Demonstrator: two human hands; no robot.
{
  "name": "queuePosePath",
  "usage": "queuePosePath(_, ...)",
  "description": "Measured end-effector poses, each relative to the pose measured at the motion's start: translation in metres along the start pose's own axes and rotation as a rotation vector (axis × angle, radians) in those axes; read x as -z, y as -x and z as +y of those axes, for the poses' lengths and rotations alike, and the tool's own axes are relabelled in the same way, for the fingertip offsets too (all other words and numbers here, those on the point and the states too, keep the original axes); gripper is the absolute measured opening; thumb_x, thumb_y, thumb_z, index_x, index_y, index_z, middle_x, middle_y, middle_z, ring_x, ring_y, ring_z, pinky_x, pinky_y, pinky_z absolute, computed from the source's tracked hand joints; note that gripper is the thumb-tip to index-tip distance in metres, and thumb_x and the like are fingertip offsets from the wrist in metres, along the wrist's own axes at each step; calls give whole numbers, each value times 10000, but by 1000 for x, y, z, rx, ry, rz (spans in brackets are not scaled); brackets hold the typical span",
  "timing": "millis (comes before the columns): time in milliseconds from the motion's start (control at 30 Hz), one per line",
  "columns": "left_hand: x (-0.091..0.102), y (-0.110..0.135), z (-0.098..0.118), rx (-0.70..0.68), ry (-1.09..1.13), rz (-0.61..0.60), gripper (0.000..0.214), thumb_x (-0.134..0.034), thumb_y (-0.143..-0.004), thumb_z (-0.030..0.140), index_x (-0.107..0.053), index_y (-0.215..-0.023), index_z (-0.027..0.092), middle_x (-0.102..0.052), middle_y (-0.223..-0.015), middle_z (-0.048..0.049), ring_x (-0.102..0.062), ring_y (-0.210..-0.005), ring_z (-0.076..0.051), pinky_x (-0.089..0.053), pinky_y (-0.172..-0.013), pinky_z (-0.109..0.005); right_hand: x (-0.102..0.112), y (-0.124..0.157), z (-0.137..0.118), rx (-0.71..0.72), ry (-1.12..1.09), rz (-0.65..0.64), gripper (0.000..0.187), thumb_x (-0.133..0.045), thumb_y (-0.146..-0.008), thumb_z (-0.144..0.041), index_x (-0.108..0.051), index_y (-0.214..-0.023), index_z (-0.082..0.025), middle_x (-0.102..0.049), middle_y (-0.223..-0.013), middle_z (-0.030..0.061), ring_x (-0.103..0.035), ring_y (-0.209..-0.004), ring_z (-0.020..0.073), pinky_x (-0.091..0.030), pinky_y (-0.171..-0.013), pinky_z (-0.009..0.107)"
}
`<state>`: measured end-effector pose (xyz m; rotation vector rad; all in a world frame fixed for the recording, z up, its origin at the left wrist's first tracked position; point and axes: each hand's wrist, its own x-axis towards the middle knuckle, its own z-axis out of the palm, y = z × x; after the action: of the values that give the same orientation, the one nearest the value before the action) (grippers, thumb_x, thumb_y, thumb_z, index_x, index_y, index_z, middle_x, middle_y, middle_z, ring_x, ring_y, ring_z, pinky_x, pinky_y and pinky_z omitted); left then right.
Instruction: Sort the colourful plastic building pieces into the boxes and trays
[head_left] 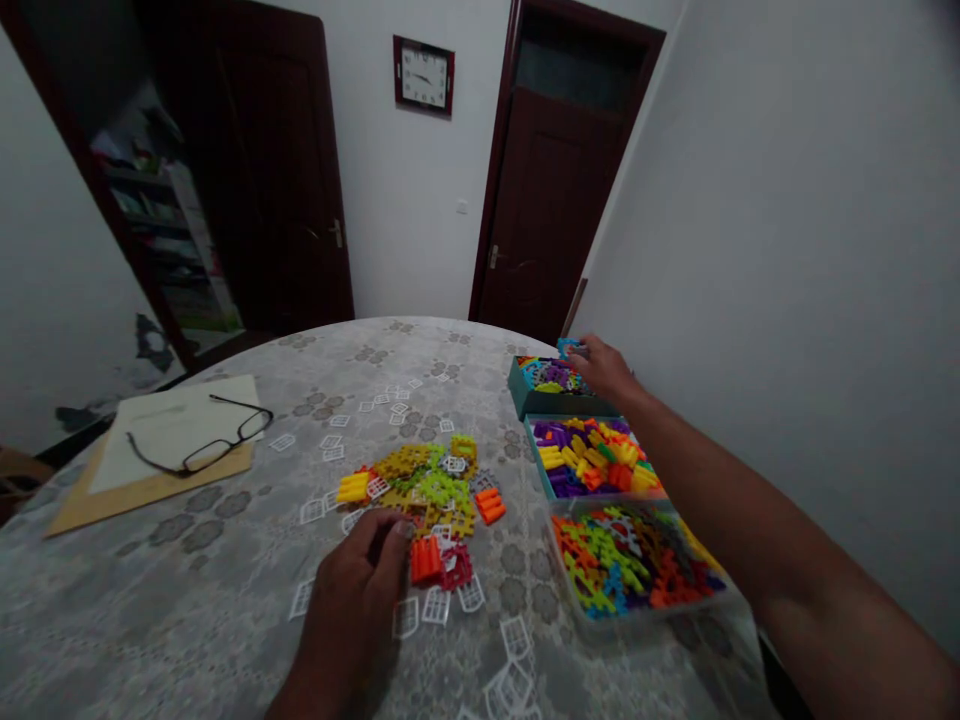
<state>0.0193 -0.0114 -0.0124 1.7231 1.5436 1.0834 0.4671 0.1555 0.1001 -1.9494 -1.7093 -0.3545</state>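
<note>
My left hand rests on the table with its fingers curled against a flat model of interlocking plastic pieces, touching its orange and red end. My right hand reaches to the far teal box of mixed pieces and pinches a small blue piece above it. Closer to me stand a second teal box of purple, yellow and orange pieces and a clear tub of mixed pieces.
Several white window-shaped pieces lie scattered on the grey patterned tablecloth. Black glasses lie on paper over a brown board at the left. A wall runs close along the right; two dark doors stand behind.
</note>
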Motion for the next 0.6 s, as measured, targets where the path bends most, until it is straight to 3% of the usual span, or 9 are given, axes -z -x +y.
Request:
queuePosePath(100, 0, -2, -4, 16, -16, 1, 366, -553, -998, 569, -763, -968, 271, -801, -894, -29, -732, -784, -253, -555, -735, -331, -17, -31, -9, 242, 119, -112, 351, -533, -1054, -226, -724, -1340, -155, -757, -1242, 179, -661, -1105, 273, -477, -988, 348)
queuePosePath(233, 0, -1, -5, 45, -26, -29, 380, -535, -1007, 580, -755, -958, 275, -794, -873, -23, -727, -766, -247, -556, -711, -328, -40, -62, -17, 354, 122, -189, 354, -529, -1009, -76, -790, -1240, -137, -737, -1268, 203, -602, -1221, 284, -436, -1078, 363)
queuePosePath(433, -3, -1, -6, 88, -37, -50, 408, -527, -991, 616, -764, -948, 286, -789, -856, -37, -726, -743, -257, -574, -714, -349, -74, -88, -13, 373, 70, -282, 406, -604, -870, 27, -824, -1187, -101, -745, -1314, 199, -618, -1281, 273, -466, -1108, 340)
queuePosePath(600, -1, -1, -3, 115, -6, -53, 446, -527, -978, 659, -778, -949, 291, -797, -868, -51, -733, -756, -270, -584, -705, -355, -99, -93, -7, 287, 0, -370, 413, -607, -804, 21, -863, -1078, -153, -832, -1084, 105, -744, -984, 219, -559, -913, 290)
